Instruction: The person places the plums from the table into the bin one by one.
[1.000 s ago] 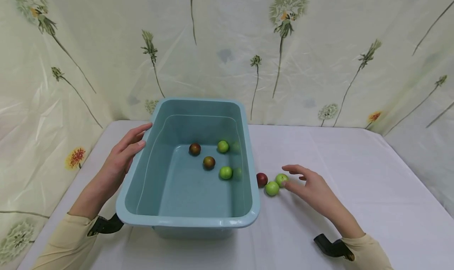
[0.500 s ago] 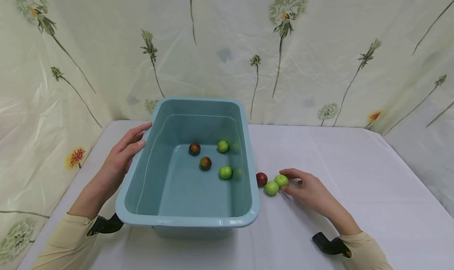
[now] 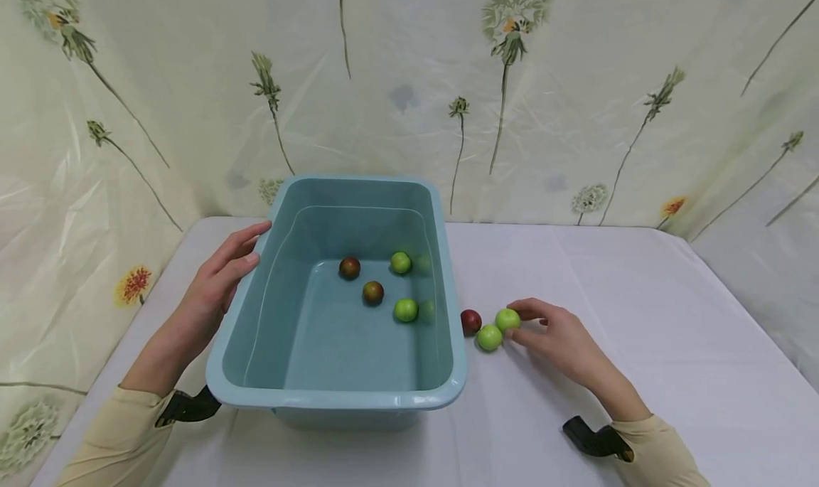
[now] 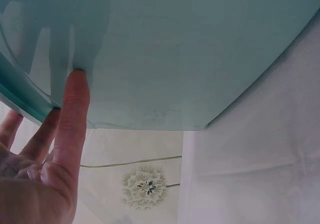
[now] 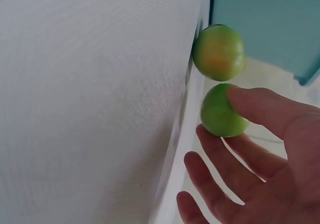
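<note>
A light-blue plastic basin [image 3: 294, 398] stands on the table, with two green fruits [image 3: 406, 310] and two brownish-red fruits [image 3: 373, 293] on its floor. My left hand [image 3: 214, 284] touches the outside of its left wall with straight fingers, close under the rim. To the right of the basin, my right hand [image 3: 557, 341] pinches a small round green fruit [image 5: 220, 111] between thumb and fingertips. Right beside that one lies another green fruit [image 3: 489, 338], blushed orange in the right wrist view. A dark red fruit [image 3: 470, 322] sits between it and the basin, its left side hidden by the rim.
White cloth [image 3: 640, 316] covers the table. Behind and at both sides hangs a pale plastic sheet [image 3: 397, 103] printed with dandelions. A black wrist mount [image 3: 596, 439] sticks out from the right sleeve, and another black mount [image 3: 190, 406] from the left.
The right hand has moved slightly left, and its thumb and fingers have come together on the farther green fruit. One brownish fruit in the basin has rolled a little. The left hand stays put.
</note>
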`<action>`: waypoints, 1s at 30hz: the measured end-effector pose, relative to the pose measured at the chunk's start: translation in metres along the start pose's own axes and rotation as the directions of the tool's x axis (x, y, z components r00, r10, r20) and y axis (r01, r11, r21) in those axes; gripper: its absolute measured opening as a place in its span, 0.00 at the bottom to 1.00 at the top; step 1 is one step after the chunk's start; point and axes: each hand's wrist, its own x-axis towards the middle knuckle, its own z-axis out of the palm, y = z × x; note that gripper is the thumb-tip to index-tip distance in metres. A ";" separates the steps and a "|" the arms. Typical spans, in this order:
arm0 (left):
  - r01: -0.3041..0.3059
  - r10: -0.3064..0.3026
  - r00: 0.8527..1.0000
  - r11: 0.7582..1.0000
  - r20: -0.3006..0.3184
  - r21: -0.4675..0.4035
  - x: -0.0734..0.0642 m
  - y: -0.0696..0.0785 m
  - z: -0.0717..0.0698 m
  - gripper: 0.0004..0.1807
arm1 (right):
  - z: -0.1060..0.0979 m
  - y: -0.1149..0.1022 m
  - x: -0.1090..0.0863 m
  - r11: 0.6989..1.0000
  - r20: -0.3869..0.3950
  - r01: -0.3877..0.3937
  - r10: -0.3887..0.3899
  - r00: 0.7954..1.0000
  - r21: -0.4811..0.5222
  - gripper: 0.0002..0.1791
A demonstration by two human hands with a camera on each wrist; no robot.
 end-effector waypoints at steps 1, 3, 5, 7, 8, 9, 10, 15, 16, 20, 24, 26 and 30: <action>0.000 0.000 1.000 1.000 -0.001 0.001 0.000 0.000 0.000 0.26 | 0.000 0.000 0.000 1.000 -0.006 0.001 -0.001 1.000 0.003 0.19; 0.000 0.000 1.000 1.000 -0.002 0.003 0.000 0.000 0.000 0.26 | -0.001 0.000 0.000 1.000 -0.020 0.003 -0.003 1.000 0.004 0.20; 0.001 -0.001 1.000 1.000 -0.004 0.007 0.001 0.000 0.000 0.26 | -0.001 0.000 0.000 1.000 -0.033 0.003 -0.003 0.999 0.011 0.20; 0.003 -0.003 1.000 1.000 -0.006 0.015 0.001 0.001 0.000 0.26 | -0.001 0.000 0.001 1.000 -0.043 0.003 -0.002 0.999 0.015 0.20; 0.005 -0.005 1.000 1.000 -0.007 0.019 0.001 0.001 0.000 0.26 | -0.001 0.000 0.001 1.000 -0.047 0.001 0.000 0.999 0.019 0.20; 0.007 -0.007 1.000 1.000 -0.007 0.023 0.001 0.001 0.000 0.26 | 0.000 -0.001 0.001 1.000 -0.050 0.001 0.000 0.999 0.024 0.20; 0.007 -0.007 1.000 1.000 -0.006 0.028 0.001 0.001 0.000 0.26 | 0.000 -0.002 0.001 1.000 -0.054 -0.001 0.002 0.999 0.030 0.20; 0.013 -0.013 1.000 0.999 -0.005 0.034 0.000 0.002 -0.001 0.26 | -0.001 -0.007 -0.001 0.998 -0.072 -0.003 0.007 0.997 0.062 0.21; 0.013 -0.013 1.000 0.999 -0.005 0.032 0.000 0.002 -0.001 0.26 | -0.002 -0.008 -0.001 0.998 -0.076 -0.002 0.007 0.997 0.066 0.21; 0.015 -0.015 1.000 1.000 -0.005 0.023 0.001 0.002 -0.001 0.26 | -0.004 -0.012 -0.002 0.998 -0.095 0.006 0.000 0.995 0.064 0.21; 0.008 -0.008 1.000 1.000 -0.006 0.014 0.000 0.001 -0.001 0.26 | -0.007 -0.015 -0.001 0.998 -0.107 0.024 -0.017 0.994 0.064 0.21; 0.007 -0.007 1.000 1.000 -0.004 0.011 0.000 0.001 -0.001 0.26 | -0.009 -0.015 0.000 0.997 -0.116 0.035 -0.027 0.993 0.066 0.21; 0.014 -0.013 1.000 1.000 -0.004 0.016 0.000 0.001 -0.001 0.26 | -0.011 -0.018 0.003 0.996 -0.129 0.050 -0.040 0.991 0.073 0.21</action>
